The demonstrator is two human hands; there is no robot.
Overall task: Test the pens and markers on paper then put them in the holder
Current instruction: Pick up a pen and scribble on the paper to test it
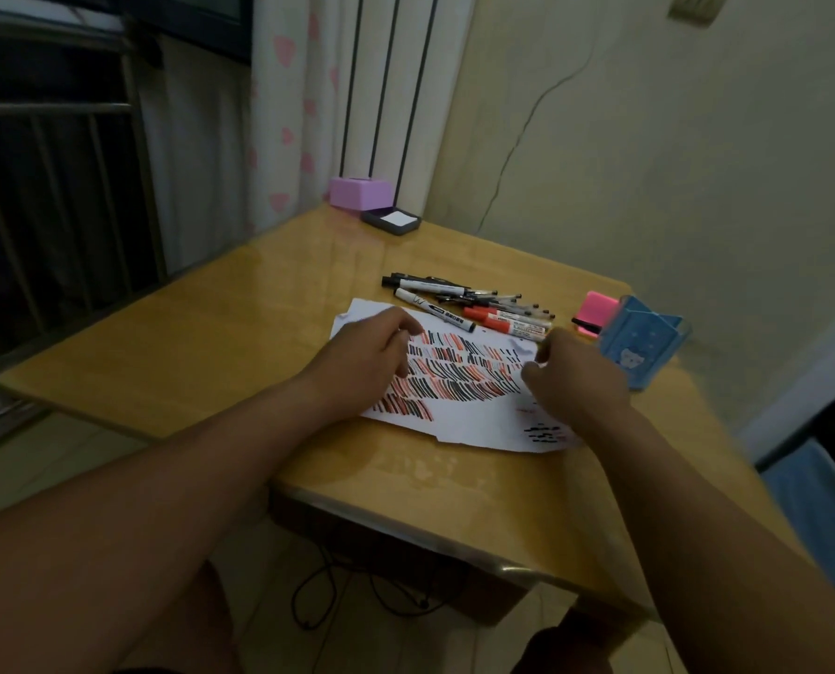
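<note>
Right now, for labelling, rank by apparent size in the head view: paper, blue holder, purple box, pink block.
1. paper
2. blue holder
3. purple box, farther away, so unsure against holder
4. pink block

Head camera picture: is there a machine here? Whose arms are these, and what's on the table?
No machine: a person wears one camera on the head, looking down at their own bare arms. The left hand rests on a sheet of paper covered in red and black test strokes. The right hand is at the paper's right edge, fingers curled; it is too blurred to tell whether it holds anything. Beyond the paper lies a loose pile of pens and markers, and to the right stands a blue holder with a pink item beside it. All sit on a wooden table.
</note>
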